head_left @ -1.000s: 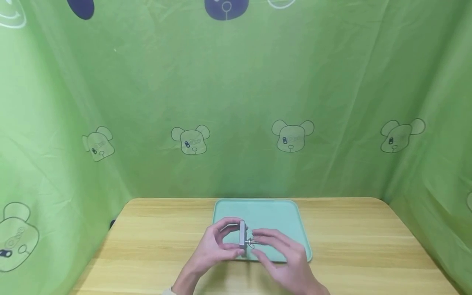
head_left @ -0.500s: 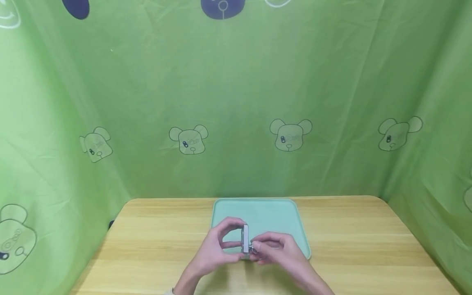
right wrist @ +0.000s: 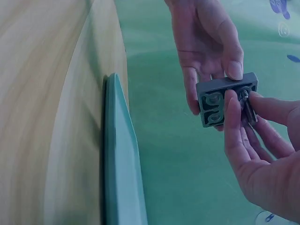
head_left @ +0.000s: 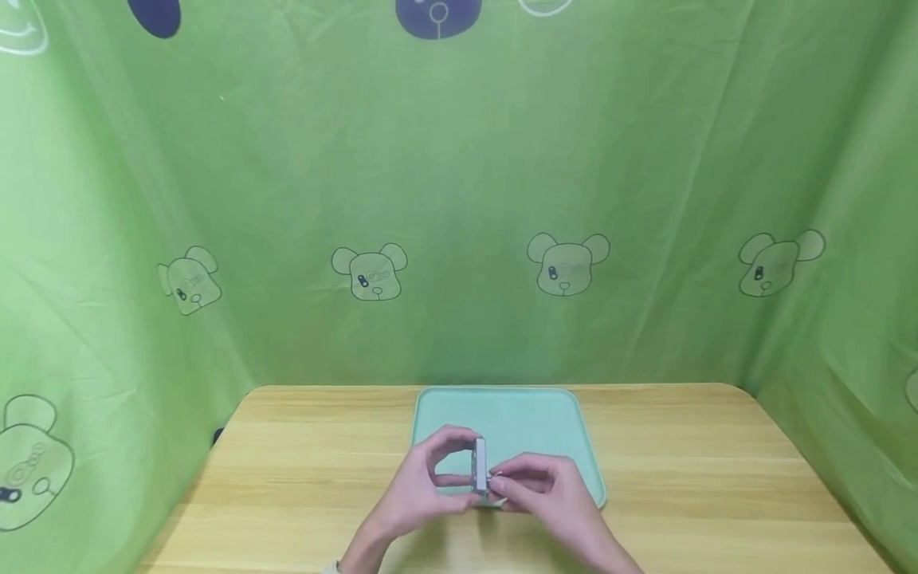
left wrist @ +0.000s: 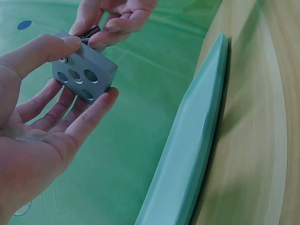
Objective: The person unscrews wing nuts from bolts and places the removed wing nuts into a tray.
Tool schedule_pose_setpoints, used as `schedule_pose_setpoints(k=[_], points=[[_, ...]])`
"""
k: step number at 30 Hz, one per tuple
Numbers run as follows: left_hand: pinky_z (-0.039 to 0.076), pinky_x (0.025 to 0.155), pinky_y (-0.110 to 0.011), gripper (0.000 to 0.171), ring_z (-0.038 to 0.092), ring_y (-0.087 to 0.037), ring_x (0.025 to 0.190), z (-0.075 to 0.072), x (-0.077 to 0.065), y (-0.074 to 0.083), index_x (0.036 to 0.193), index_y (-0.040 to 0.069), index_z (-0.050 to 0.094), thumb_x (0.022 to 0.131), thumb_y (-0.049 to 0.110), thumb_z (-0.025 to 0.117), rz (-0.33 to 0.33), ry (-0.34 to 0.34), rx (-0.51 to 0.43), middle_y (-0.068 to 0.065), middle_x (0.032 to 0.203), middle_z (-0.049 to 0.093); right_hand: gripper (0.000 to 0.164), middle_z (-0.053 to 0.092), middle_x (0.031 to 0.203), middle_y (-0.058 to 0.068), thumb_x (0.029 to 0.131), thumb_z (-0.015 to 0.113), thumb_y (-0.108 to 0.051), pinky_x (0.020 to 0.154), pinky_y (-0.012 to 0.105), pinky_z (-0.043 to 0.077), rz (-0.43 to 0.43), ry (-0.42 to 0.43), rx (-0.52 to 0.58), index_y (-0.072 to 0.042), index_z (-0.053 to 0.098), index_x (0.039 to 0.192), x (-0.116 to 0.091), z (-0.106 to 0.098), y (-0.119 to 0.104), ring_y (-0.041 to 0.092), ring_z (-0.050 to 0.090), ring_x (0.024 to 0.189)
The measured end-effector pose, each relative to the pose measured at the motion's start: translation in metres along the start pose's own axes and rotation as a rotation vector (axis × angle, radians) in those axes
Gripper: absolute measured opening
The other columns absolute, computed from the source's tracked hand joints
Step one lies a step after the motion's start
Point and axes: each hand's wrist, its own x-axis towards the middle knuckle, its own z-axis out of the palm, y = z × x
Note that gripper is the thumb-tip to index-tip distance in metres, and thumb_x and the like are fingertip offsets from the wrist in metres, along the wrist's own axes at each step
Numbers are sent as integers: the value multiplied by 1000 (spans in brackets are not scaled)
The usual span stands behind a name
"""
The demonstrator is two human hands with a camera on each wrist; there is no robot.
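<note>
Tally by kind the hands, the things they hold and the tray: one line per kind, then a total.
Hands, namely the left hand and right hand: 2
Grey block: 1
Small metal piece, partly hidden: 1
Mint-green tray: 1
Total: 5

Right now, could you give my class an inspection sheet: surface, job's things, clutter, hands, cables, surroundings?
Surface: pale wood-grain table, turquoise rectangular tray on it.
Job's things: grey rectangular metal-looking block with round holes; small dark elongated metal-looking piece at its other face.
Clutter: small dark shape by the table's left edge, unidentifiable.
Hands: left hand grips block; right hand pinches piece.
Cables: nothing seen.
Surroundings: green bear-printed fabric curtain.
</note>
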Motion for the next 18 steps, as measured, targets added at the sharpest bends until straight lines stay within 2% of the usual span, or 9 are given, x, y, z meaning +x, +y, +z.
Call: schedule_pose_setpoints(k=[3,6,8,10,14,16,18], points=[[60,98,-48,65,50,-41,134,-1,0,0,135,1,57,76,-9,81,-9,9,-31,-18,139,55,18,77,101,9,91,78,-16,81,37,66,-127,50,-114,-3,77,105,-2,4,-1,22,76,91],[59,98,-49,66,48,-44,136,-2,0,0,136,-2,55,76,-9,81,-10,6,-73,-19,140,55,13,77,98,-1,89,80,-12,80,29,66,-321,100,-246,-12,80,102,-3,7,2,16,75,90],[59,98,-50,66,48,-43,136,-2,-1,0,137,-4,54,77,-9,80,-5,-1,-101,-20,140,54,17,78,97,-4,86,82,-6,81,24,64,-514,129,-348,-14,80,101,-1,8,4,15,75,89],[59,98,-51,66,49,-41,136,-3,-1,0,138,-5,53,78,-9,78,-4,-9,-128,-20,141,54,18,78,97,0,85,82,-4,82,22,63,-734,154,-440,-10,80,101,3,9,5,17,75,88],[59,97,-53,64,52,-37,134,-3,-1,2,138,-4,53,78,-9,76,-10,-24,-167,-26,141,50,10,76,95,13,95,73,-7,80,22,64,-1167,184,-633,1,78,99,11,9,2,24,75,81],[59,97,-53,63,52,-38,133,-4,-1,2,138,-3,54,79,-9,75,-8,-32,-179,-30,140,49,19,75,94,18,101,64,-9,74,24,65,-1330,193,-727,4,77,96,14,9,-3,27,75,78],[59,96,-53,63,53,-39,132,-4,-1,1,138,-3,54,79,-9,75,-9,-37,-187,-31,139,50,23,75,93,21,103,59,-7,70,25,66,-1443,202,-802,6,77,95,15,8,-8,28,74,76]])
